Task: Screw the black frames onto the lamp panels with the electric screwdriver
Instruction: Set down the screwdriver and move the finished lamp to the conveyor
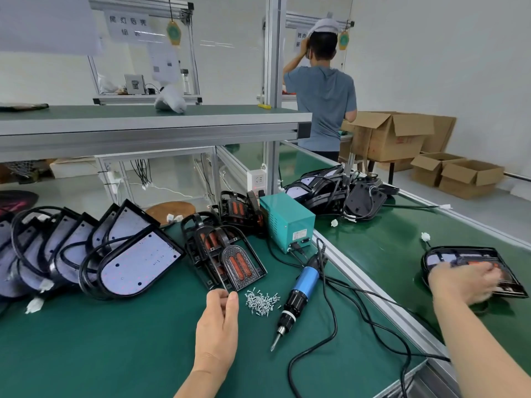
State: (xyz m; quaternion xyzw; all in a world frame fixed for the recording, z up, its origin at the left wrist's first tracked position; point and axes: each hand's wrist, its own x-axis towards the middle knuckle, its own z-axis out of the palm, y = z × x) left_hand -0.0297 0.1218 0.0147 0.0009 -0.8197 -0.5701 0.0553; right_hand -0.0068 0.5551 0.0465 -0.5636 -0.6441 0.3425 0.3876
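– Black frame (221, 280): where is it held?
– Its near edge is pinched by the left hand (218, 320) on the worktop (115, 340). The screwdriver (298, 294) is laid just right, tip towards the person. The right hand (462, 280) is blurred on a lamp (459, 258) well apart; its grip cannot be told.

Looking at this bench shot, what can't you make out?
All in the head view:
- Right hand: motion-blurred, so its grip on the finished lamp is unclear. It also covers the lamp's middle.
- Lamp panels: the row is cut off by the left edge, so it can't be counted.
- Screws: too small to count.
- Black frame: lower edge hidden by the pinching left hand.
- Overhead signs: blurred, unreadable.
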